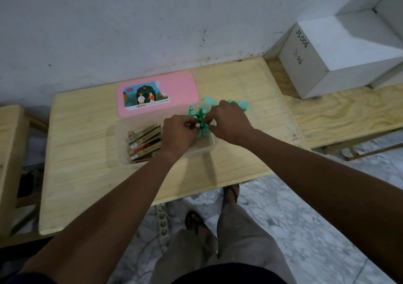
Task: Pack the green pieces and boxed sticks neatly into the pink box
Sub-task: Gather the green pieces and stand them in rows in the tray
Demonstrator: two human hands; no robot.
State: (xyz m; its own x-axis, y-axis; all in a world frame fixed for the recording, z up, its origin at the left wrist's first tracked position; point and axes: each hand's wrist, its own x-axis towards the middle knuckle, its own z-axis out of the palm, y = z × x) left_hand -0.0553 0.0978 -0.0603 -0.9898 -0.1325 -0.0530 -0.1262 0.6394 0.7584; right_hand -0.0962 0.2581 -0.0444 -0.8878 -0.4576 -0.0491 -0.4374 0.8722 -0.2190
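Observation:
A clear box (122, 152) sits mid-table, its pink lid (181, 87) lying behind it. Several boxed sticks (145, 143) are stacked in the box's left half. Green pieces (200, 111) stand upright in its right half. My left hand (180, 134) pinches a green piece at the cluster's front. My right hand (227, 121) grips another green piece beside it. More green pieces (242, 104) lie on the table behind my right hand, partly hidden by it.
The wooden table (87, 185) stands against a white wall. A white box (327, 56) marked JS006 rests on a plywood bench (340, 113) to the right. A second wooden table (9, 144) is at the left. A power strip (163, 222) lies on the floor near my feet.

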